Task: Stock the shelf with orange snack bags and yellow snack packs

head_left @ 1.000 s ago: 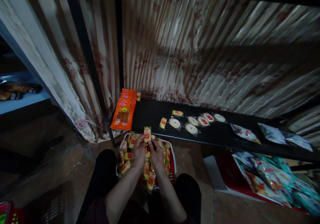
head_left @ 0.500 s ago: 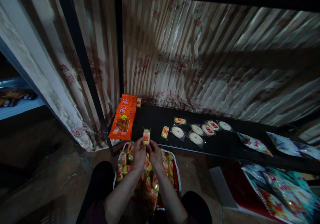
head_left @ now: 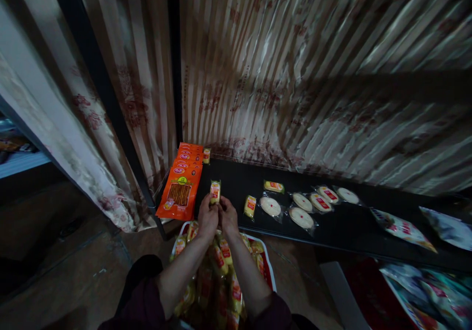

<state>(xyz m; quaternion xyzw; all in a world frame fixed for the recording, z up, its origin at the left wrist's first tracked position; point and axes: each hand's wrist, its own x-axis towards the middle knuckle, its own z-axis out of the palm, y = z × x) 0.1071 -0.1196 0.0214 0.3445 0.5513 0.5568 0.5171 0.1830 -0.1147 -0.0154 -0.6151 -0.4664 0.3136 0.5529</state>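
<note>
A person's left hand (head_left: 208, 218) pinches a small wrapped yellow snack (head_left: 215, 192) — its red label too small to read — while the right hand (head_left: 228, 217) curls near its lower end, grip hidden. Beyond and left of the hands lie orange packets (head_left: 179, 187), lettering illegible; below the hands, a basket (head_left: 272, 272) holds more red-labelled snacks (head_left: 220, 258).

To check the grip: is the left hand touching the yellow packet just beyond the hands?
Touching: the head view shows the left hand holding the lower end of the yellow packet.
</note>
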